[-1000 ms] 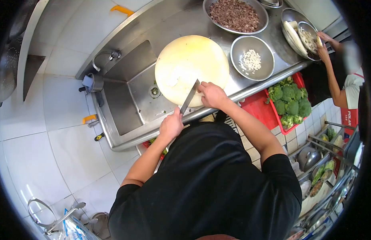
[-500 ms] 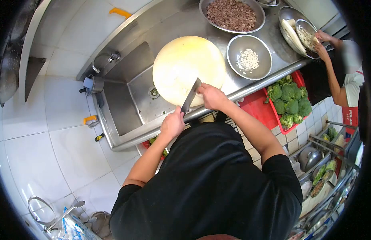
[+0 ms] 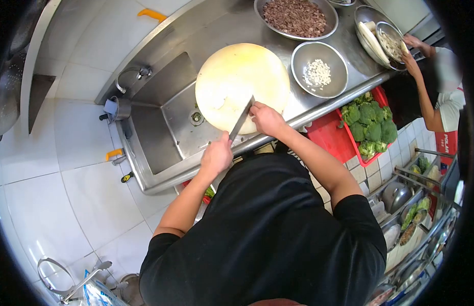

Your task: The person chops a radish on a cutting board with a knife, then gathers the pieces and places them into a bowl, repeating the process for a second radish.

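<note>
Knife (image 3: 241,119) at six o'clock on the round board (image 3: 232,71), its blade slanting toward one o'clock. The left hand (image 3: 216,154) wraps closed round the handle; the right hand (image 3: 268,121) has its fingers bunched beside the blade's far end, but I cannot tell whether they pinch anything. Good handling here calls for a firm handle grip, with the right fingertips curled clear of the edge. Off the board, the bowl of white pieces (image 3: 299,74) sits near three o'clock, the broccoli (image 3: 373,133) near four.

Board (image 3: 242,76) partly over sink (image 3: 150,135); broccoli (image 3: 370,125) in crate (image 3: 385,100).
</note>
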Available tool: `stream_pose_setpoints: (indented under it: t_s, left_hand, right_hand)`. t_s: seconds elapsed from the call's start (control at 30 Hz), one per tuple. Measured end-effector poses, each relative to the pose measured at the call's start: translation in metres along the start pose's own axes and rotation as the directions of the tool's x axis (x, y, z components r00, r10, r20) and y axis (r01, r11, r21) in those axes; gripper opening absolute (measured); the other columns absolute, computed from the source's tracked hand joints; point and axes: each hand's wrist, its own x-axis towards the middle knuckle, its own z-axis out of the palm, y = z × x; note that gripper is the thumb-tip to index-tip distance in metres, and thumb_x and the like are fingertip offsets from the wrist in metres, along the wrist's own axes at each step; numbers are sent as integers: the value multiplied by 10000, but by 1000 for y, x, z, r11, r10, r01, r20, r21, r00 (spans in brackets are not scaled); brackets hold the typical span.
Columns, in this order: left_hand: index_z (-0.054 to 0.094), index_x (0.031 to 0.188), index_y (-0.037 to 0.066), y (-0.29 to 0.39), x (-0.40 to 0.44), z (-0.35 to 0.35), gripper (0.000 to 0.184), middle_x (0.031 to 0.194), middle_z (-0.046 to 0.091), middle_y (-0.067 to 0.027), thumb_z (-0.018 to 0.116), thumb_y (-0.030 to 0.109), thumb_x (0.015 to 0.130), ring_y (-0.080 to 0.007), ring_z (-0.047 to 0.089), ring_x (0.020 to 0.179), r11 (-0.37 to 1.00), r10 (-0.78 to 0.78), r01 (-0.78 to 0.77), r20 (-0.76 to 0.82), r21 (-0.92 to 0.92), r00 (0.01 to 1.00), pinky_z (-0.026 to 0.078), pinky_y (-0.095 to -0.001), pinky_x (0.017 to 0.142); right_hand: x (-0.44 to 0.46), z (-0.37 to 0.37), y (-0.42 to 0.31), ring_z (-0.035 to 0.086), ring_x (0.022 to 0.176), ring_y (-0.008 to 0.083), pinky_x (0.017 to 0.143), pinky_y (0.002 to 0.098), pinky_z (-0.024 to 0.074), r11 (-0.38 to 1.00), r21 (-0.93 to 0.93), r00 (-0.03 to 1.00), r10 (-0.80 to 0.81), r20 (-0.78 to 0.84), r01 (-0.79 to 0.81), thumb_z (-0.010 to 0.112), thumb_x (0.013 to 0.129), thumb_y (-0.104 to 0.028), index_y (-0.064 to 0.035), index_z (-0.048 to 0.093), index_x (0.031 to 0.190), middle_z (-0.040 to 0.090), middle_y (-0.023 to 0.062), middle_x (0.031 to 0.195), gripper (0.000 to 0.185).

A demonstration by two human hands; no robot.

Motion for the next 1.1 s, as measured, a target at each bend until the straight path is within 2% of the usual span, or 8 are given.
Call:
stream_pose_setpoints:
  t_s: [0.23,0.33,0.7,0.83,0.93,0.97,1.07,1.1]
  left_hand:
    - [527,1153,45,5,1,-5,225,838,689,-324,518,245,1051,-535,684,834,999,1,1,51,-38,999,531,-630,778]
    - [531,1170,43,3,3,-3,237,836,689,-326,527,245,1047,-537,683,833,999,6,-4,61,-37,998,527,-636,780]
    - [539,1167,41,6,3,10,250,861,697,-323,520,262,1051,-525,689,850,999,24,-21,82,-42,996,537,-624,790]
    - [593,1297,135,3,6,-5,299,880,706,-289,550,266,1032,-493,698,842,997,73,-71,28,-40,997,543,-604,774]
    - [632,1381,254,-14,11,-21,394,880,690,-212,600,249,989,-433,699,831,984,173,-178,-114,-34,978,559,-557,756]
    - [638,1395,292,-25,14,-25,429,878,676,-184,618,240,970,-410,697,831,975,222,-224,-163,5,961,564,-538,751]
    - [694,1353,357,-41,19,-35,501,862,615,-86,697,197,878,-309,688,829,954,291,-260,-243,150,925,578,-458,730]
    - [701,1345,363,-45,20,-35,515,864,620,-74,715,186,862,-298,691,828,944,317,-278,-257,179,913,580,-449,730]
  right_hand:
    - [-4,0,2,664,1041,359,912,453,556,998,-47,999,32,-6,-32,646,843,-6,-20,682,976,666,160,1024,139]
    - [-9,1,6,664,1035,348,908,449,554,999,-16,997,-30,-64,29,614,843,11,-25,681,973,669,155,1000,151]
    - [-22,4,15,658,1004,317,875,433,558,997,-80,989,-9,-147,-2,570,880,-58,-62,683,949,696,111,960,132]
    - [-24,10,18,657,1001,326,860,443,557,998,-56,977,-31,-210,20,606,889,-73,-64,676,932,695,120,942,83]
    - [-25,0,13,650,987,351,851,441,549,981,164,941,154,-301,-108,631,908,-66,-72,686,934,688,131,910,62]
    - [-27,-7,9,648,1027,366,881,429,532,906,317,883,373,-284,-280,659,929,-94,-47,680,1011,697,150,989,96]
    - [-21,-21,0,626,1131,367,936,418,503,956,229,745,287,-602,-182,662,934,-93,-14,639,1100,680,180,1159,185]
    - [-15,-21,2,513,1322,411,1075,485,433,981,164,803,177,-570,-99,685,956,-248,0,556,1294,560,243,1386,439]
